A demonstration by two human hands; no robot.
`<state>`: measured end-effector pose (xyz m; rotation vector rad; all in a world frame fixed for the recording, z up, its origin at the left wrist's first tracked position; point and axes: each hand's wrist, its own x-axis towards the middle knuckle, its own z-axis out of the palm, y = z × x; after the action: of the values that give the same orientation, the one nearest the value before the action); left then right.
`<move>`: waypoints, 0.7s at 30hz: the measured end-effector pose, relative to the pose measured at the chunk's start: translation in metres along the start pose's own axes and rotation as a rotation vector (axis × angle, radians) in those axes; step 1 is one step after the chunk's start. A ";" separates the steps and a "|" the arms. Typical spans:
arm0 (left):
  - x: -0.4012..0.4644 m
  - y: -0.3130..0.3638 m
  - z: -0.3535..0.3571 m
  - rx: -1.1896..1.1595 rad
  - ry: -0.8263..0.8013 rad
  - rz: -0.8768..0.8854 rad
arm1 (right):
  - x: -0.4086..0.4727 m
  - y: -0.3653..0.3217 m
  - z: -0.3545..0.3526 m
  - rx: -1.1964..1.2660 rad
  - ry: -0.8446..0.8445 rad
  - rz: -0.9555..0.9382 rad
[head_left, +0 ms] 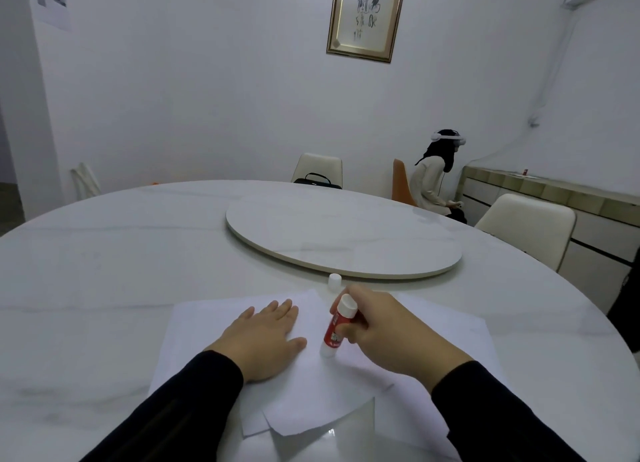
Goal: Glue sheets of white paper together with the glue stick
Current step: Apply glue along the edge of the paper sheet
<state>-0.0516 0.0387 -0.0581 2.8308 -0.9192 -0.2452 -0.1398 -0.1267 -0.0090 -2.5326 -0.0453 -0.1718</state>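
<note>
The big round white table (104, 288) fills most of the view, with lots of bare room on the left and right sides. A round turning plate (346, 236) lies flat in the middle of it, far from the near edge. White paper sheets (311, 392) lie near the front edge, one over the other, their corners poking out. The left hand (263, 337) lies flat on the top sheet, fingers straight. The right hand (388, 326) has its grip closed around the red glue stick (337, 326), tilted with its bottom end touching the paper. A small white cap (335, 281) stands just beyond the paper, near the turning plate.
</note>
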 end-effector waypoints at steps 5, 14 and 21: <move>-0.004 0.002 -0.001 -0.015 0.016 0.005 | -0.015 0.010 -0.018 0.520 0.067 0.043; -0.015 0.007 -0.001 -0.031 0.031 0.074 | 0.019 0.034 -0.050 1.468 0.423 0.167; -0.013 0.009 0.001 -0.043 0.037 0.099 | 0.069 0.063 -0.014 0.591 0.530 0.270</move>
<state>-0.0672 0.0395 -0.0555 2.7320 -1.0301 -0.1966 -0.0685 -0.1870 -0.0243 -1.8186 0.3945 -0.6139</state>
